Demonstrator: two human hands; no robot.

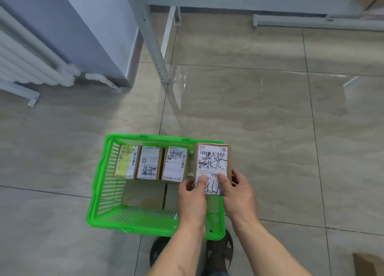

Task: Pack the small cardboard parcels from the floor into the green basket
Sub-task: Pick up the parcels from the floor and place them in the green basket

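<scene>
Basket: the green basket (pixel 99 194) sits on the tiled floor (pixel 270 130) just in front of the person's feet.
Packed parcels: three small cardboard parcels stand side by side along the basket's far wall, labels up: the left parcel (pixel 126 162), the middle parcel (pixel 148 162) and the third parcel (pixel 175 164), each touching the next.
Held parcel: a fourth parcel (pixel 213 161), white label with black handwriting facing up, is at the right end of that row, over the basket's right rim; I cannot tell if it rests on anything.
Left hand: the left hand (pixel 192 194) grips the held parcel's near left corner, thumb on the label.
Right hand: the right hand (pixel 236 190) grips its near right corner, thumb on the label, fingers curled round the side.
Surroundings: a grey metal table leg (pixel 154 47) and a white radiator (pixel 27 55) stand further off.
</scene>
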